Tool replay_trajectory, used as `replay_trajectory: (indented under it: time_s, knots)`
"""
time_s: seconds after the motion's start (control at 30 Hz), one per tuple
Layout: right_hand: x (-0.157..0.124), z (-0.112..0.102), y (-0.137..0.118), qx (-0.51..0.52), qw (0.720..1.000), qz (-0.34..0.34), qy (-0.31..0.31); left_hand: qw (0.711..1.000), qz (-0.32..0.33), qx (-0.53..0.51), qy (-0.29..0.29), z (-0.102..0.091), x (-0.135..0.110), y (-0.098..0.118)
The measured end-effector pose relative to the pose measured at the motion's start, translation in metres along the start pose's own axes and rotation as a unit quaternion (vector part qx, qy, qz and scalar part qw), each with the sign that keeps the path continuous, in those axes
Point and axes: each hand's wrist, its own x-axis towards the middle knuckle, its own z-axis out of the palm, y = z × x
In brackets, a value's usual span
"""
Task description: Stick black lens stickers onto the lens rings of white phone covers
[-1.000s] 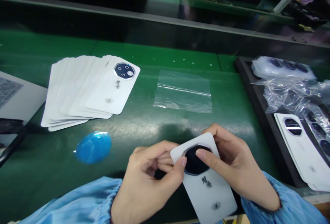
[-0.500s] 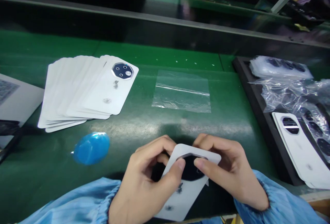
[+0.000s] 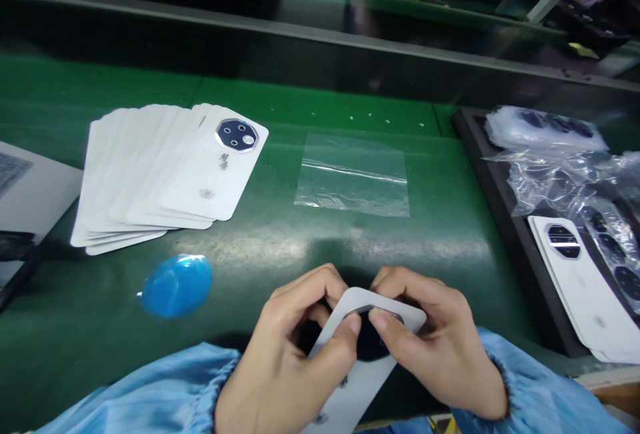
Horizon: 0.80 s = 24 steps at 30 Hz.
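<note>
Holding one white phone back cover [image 3: 350,387] between them, the left hand [image 3: 283,347] and right hand [image 3: 440,347] sit on the near side of the one clear plastic bag [image 3: 353,174], which lies flat on the green counter [image 3: 320,111]. Both grips are closed on the cover, fingers curled around its top edge, with the left thumb [image 3: 350,331] and right thumb [image 3: 383,321] pressing at one dark octagonal camera piece [image 3: 373,337]. Blue cleanroom sleeves [image 3: 540,387] cover both forearms.

Left of the bag lies one fanned stack of white phone back covers [image 3: 165,167], too overlapped to count exactly; only its top cover shows a camera piece [image 3: 237,135], with three small rings and one larger pale disc. Nearer the person, down and left of the bag, sits one blue rounded film pad [image 3: 176,285]. Right of the bag is one black tray [image 3: 493,181], carrying crumpled plastic wrap [image 3: 550,177] around several dark lens pieces, and one white cover [image 3: 583,294] with a rounded dark window. Farther left lies one grey printed sheet [image 3: 30,187].
</note>
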Motion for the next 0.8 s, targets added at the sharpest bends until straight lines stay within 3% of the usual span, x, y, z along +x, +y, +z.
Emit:
replay_trajectory:
  time_s: [0.2, 0.43, 0.8]
  knots:
    - [0.003, -0.001, 0.001, 0.023, 0.999, 0.025, 0.014, 1.000, -0.008, -0.024, -0.005, -0.001, 0.002, -0.003]
    - [0.001, -0.011, 0.001, 0.085, 0.995, 0.052, -0.020, 0.999, 0.002, -0.025, 0.025, -0.005, 0.007, -0.003]
    - [0.000, -0.014, 0.003, 0.123, 0.992, 0.027, 0.016, 0.994, 0.096, 0.039, 0.046, -0.009, -0.001, -0.005]
